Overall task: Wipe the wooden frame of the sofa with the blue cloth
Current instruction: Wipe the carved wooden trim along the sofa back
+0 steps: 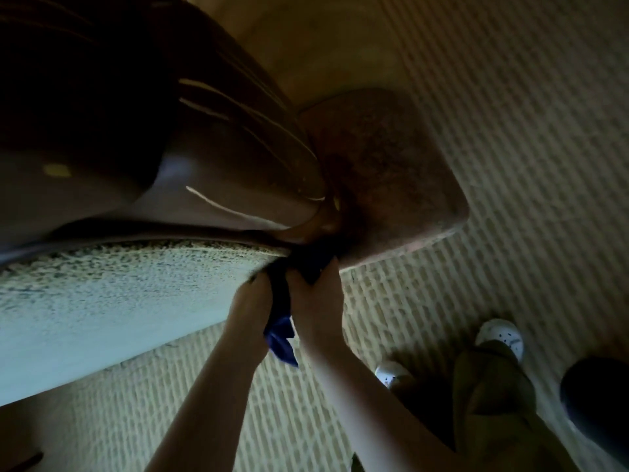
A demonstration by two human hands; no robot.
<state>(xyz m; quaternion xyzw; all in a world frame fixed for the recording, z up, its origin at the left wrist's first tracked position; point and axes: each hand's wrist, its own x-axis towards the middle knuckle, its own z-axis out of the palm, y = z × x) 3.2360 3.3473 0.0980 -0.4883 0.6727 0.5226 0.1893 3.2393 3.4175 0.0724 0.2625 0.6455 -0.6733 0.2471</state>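
The sofa's wooden frame (211,158) fills the upper left of the frame, with a seat cushion (112,301) below it across the left. A second cushion (391,172) lies right of centre. Both hands meet at centre: left hand (250,306) beside right hand (316,301), the cloth (282,335) between them. Shoes (500,335) stand on the carpet (527,97) at lower right.

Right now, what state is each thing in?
blue cloth: bunched, gripped by both hands, its upper end pushed against the sofa frame.
left hand: holds the cloth.
right hand: holds the cloth.
wooden frame: dim, partly hidden by the cloth.
seat cushion: lying in place.
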